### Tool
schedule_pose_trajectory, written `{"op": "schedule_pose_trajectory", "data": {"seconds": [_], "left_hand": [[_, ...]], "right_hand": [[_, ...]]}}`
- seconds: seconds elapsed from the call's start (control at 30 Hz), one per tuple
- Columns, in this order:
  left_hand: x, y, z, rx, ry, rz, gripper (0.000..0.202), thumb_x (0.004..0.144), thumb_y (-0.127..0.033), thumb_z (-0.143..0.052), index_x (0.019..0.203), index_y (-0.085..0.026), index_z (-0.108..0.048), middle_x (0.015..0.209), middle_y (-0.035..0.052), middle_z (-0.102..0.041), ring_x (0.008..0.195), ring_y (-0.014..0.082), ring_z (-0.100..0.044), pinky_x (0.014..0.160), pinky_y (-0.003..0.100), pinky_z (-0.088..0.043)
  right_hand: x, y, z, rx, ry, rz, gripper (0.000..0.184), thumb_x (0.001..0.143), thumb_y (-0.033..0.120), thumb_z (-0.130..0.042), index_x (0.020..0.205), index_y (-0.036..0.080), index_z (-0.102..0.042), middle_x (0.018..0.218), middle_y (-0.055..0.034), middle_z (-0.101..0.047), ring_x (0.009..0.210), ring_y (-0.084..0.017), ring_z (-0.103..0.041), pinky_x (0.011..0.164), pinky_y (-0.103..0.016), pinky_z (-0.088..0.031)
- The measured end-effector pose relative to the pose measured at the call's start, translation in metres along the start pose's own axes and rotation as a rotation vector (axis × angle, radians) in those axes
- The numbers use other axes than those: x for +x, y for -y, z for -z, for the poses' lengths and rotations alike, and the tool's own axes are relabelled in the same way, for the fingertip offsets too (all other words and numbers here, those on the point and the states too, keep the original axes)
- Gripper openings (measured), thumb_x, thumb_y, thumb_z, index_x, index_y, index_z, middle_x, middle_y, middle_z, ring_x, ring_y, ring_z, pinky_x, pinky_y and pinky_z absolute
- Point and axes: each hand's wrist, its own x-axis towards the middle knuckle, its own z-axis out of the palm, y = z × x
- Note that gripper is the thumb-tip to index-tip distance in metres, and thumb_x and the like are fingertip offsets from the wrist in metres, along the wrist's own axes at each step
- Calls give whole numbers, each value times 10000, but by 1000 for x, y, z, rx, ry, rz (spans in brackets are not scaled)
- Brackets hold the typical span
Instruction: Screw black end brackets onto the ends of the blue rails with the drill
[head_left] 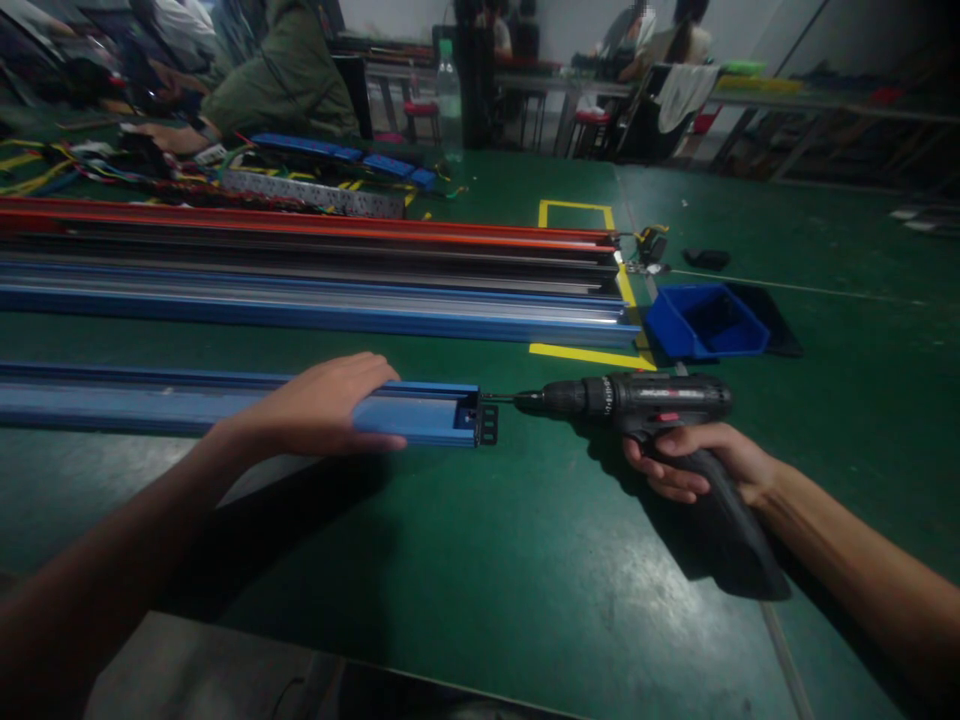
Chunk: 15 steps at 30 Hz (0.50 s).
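Observation:
A long blue metal channel [420, 413] lies across the green table, its right end capped by a black slotted bracket [488, 425]. My left hand [322, 405] grips the channel near that end, fingers over the far edge and thumb along the near side. In my right hand [697, 460] is a black cordless drill [660, 395], held by its handle and pointing left. The drill's bit meets the upper part of the channel's end cap; whether a screw sits at its tip is too small to tell.
Behind lie several more channels, blue ones [450, 315] and an orange one [450, 222]. A blue bin [705, 320] stands right of their ends. Farther back are wires, a perforated metal strip [315, 193], a plastic bottle [448, 100] and a co-worker's sleeve [285, 85].

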Motion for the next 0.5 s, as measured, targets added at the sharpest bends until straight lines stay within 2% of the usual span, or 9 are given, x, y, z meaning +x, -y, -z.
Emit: {"op": "schedule_pose_trajectory", "data": {"seconds": [0.5], "left_hand": [[0, 0, -1, 8, -19, -28, 708, 839, -784, -593, 1182, -167, -634, 1129, 126, -660, 1006, 275, -618, 901, 376, -460]], "right_hand": [[1, 1, 0, 1, 16, -4, 254, 882, 192, -663, 1059, 44, -768, 813, -65, -690, 420, -7, -436, 513, -175, -521]]}}
